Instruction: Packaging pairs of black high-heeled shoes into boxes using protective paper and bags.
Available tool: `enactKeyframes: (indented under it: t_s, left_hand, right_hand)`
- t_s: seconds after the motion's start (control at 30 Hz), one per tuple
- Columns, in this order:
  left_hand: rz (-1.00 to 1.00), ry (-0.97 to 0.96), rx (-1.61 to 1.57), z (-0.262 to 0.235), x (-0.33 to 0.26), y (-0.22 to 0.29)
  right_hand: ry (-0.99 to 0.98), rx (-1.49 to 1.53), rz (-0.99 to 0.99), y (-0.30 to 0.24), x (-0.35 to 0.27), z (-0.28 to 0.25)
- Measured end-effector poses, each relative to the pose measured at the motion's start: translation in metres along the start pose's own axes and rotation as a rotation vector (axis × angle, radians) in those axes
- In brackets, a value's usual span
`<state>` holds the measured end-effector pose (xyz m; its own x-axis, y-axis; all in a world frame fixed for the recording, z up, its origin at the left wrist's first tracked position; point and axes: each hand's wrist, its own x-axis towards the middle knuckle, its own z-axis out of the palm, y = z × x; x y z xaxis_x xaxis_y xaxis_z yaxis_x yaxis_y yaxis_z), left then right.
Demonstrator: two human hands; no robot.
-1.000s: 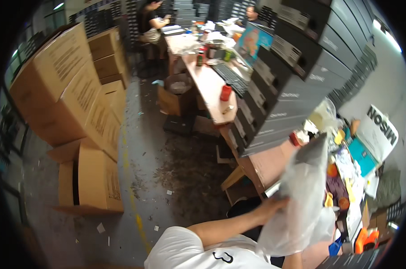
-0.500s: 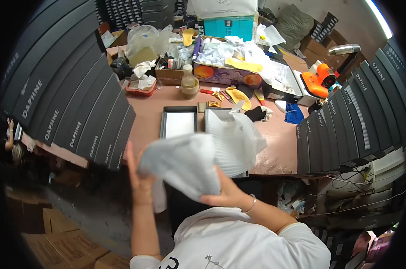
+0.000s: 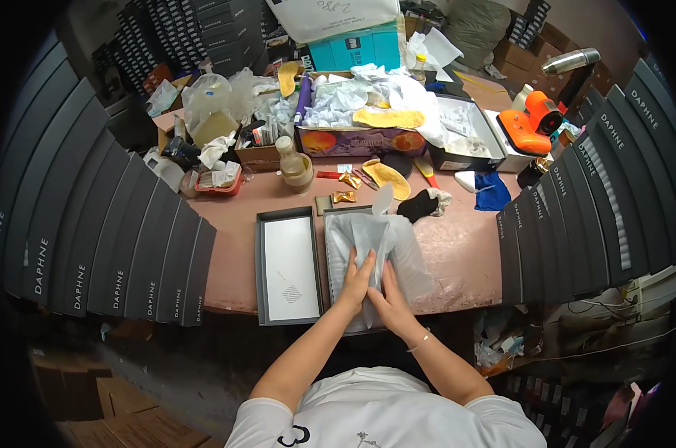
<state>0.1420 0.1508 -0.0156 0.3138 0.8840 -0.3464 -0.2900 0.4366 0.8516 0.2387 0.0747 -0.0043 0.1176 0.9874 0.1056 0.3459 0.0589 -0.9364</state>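
Both bare hands are being held close together over the near middle of a pink table [image 3: 461, 272], where a bundle of thin white wrapping [image 3: 371, 237] is lying in and over an open dark grey box [image 3: 327, 261]. By the left hand [image 3: 356, 281] the left part of the wrapping is being touched, the fingers being kept straight, side by side and pointed toward the far side. By the right hand [image 3: 394, 300] the right part is being touched, the thumb being pointed toward the left hand. A narrow fold of wrapping is being flanked by the hands; whether it is being pinched cannot be told, nor what is being wrapped inside.

At the right, a ribbed translucent sheet [image 3: 412, 272] is being draped past the box, its right edge being hidden. Just left of the box, a dark grey lid [image 3: 289, 246] is lying with its white inside being turned up. Farther off, gold-wrapped pieces [image 3: 344, 196], a black cloth [image 3: 417, 208] and a yellow insole [image 3: 389, 179] are lying near one another. At the far side, crumpled white paper [image 3: 345, 101] is being held in a purple box [image 3: 360, 142], and to its right an orange device [image 3: 527, 127] is standing. The work space is being bordered by a left stack of dark boxes [image 3: 129, 239] and a right stack of dark boxes [image 3: 558, 224]
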Motion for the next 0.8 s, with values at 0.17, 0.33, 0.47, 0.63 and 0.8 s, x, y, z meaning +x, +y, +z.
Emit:
enactKeyframes:
  t_s: [0.17, 0.33, 0.47, 0.63, 0.8]
  left_hand:
    - [0.103, 0.248, 0.530, 0.004, 0.026, -0.039]
    - [0.409, 0.184, 0.591, -0.010, -0.011, -0.040]
    - [0.408, 0.193, 0.631, -0.008, -0.034, -0.013]
    - [0.469, 0.311, 1.126, 0.010, 0.007, -0.035]
    - [0.762, 0.146, 0.831, -0.018, 0.017, -0.061]
  right_hand:
    - [-0.639, -0.043, 0.623, -0.076, -0.028, -0.091]
    - [-0.102, -0.334, 0.115, -0.033, -0.030, -0.078]
    - [-0.116, -0.309, 0.147, -0.011, -0.004, -0.055]
    - [-0.135, -0.509, -0.321, -0.012, -0.029, -0.059]
    - [-0.346, -0.217, -0.258, -0.028, -0.018, -0.098]
